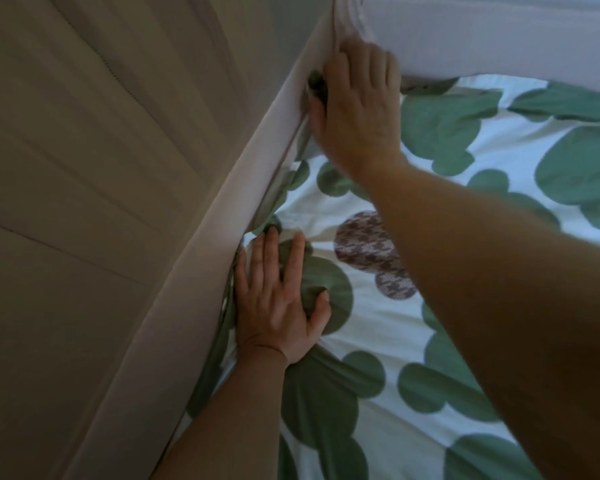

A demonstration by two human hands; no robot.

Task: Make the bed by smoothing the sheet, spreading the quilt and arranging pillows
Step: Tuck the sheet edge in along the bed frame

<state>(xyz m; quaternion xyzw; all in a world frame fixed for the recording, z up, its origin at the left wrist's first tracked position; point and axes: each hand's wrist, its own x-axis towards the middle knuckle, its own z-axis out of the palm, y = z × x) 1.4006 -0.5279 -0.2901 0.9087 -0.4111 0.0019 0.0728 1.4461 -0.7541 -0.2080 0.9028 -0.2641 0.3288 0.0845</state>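
Touching one sheet (465, 306): left hand (278, 306), right hand (357, 109).

Beige wall (84, 202) (panelled) beside padded rail (194, 306).

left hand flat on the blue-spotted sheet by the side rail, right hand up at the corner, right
Not quite: the head view shows green spots, not blue. The left hand is flat on the sheet by the side rail, the right hand at the corner.

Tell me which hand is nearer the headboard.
Right. The right hand sits in the corner right under the headboard; the left hand lies flat on the sheet farther down, beside the side rail.
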